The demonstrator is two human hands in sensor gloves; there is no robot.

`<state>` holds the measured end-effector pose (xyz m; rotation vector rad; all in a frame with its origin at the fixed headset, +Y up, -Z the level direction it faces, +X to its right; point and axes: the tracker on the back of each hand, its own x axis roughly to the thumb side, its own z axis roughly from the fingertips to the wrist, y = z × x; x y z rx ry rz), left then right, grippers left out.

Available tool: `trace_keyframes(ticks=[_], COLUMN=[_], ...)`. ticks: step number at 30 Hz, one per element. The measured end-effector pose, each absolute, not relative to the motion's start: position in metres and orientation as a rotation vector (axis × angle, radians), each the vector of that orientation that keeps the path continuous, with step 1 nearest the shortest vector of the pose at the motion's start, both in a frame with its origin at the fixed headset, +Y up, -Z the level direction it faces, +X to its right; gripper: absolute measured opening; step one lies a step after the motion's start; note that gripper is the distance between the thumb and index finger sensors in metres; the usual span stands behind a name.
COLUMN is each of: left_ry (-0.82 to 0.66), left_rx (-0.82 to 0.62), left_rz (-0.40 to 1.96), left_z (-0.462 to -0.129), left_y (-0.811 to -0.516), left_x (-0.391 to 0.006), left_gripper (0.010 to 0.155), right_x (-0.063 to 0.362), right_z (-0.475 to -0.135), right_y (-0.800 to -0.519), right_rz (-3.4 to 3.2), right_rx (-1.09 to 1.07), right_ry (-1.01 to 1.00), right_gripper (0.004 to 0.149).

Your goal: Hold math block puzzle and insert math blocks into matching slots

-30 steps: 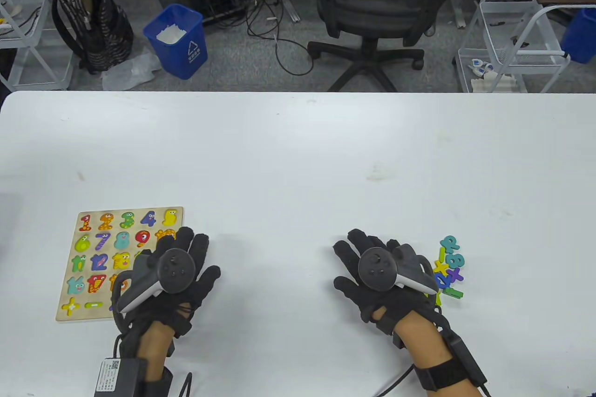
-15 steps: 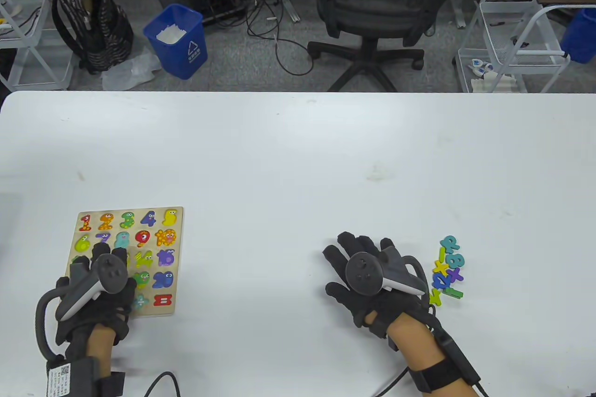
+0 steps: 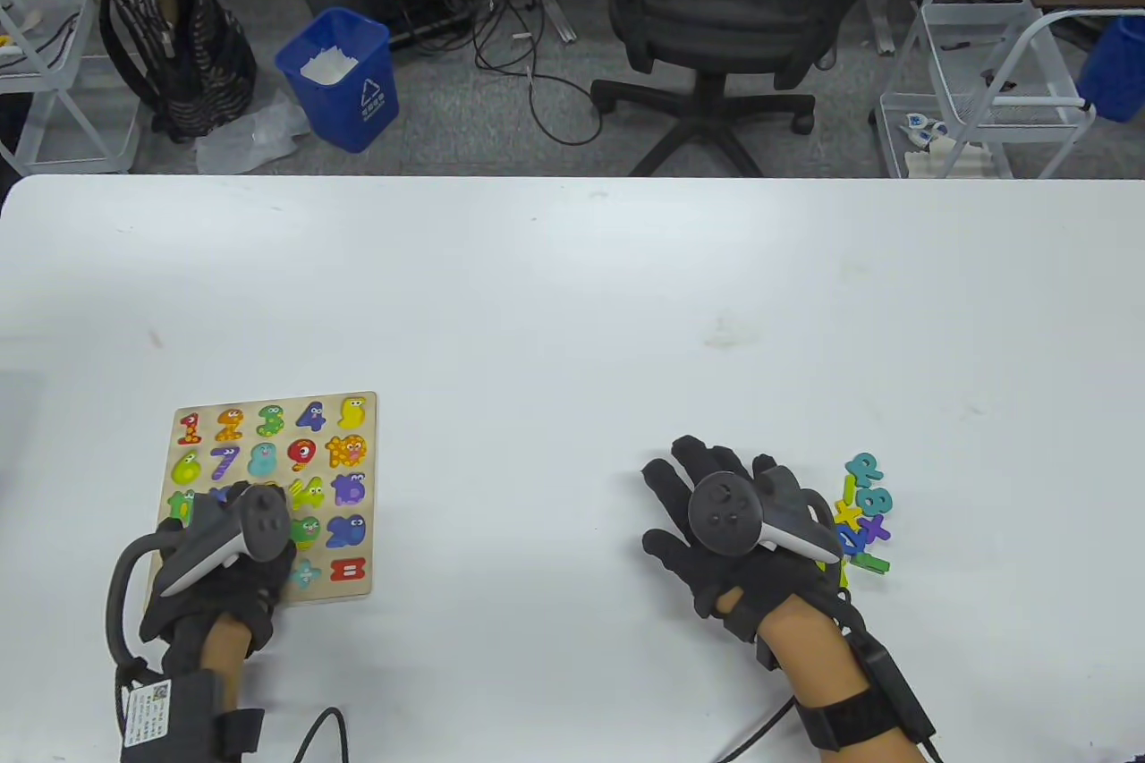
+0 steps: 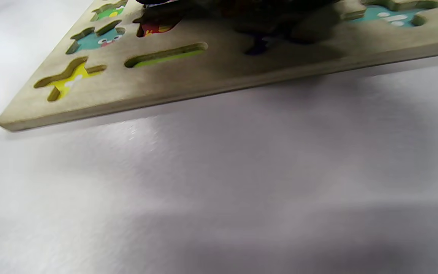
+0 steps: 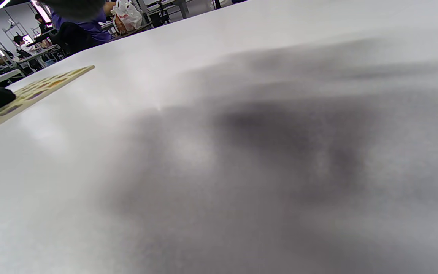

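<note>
Bright, even overhead light in the table view. Both wrist views are blurred. A dark, soft shadow fills the right wrist view's centre.

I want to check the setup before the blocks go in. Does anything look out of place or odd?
Nothing is damaged or spilled. The board lies flat under the left hand, turned slightly off the table's edge. The blocks lie in a loose, overlapping heap beside the right hand, which holds nothing.
</note>
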<state>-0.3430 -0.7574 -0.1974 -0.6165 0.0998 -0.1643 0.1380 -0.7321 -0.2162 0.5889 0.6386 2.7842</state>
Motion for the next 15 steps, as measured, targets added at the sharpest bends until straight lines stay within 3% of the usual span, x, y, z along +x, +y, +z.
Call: trace_keyframes(ticks=[15], left_ry=[-0.027], left_rx=[-0.633], left_rz=[-0.239], left_z=[-0.215], left_y=[-0.751], left_x=[-0.279], left_gripper=[0.069], right_x=[0.142], right_z=[-0.216], right_y=[-0.730], right_rz=[2.806], right_rx=[0.552], right_ry=[0.622], right_gripper=[0.074])
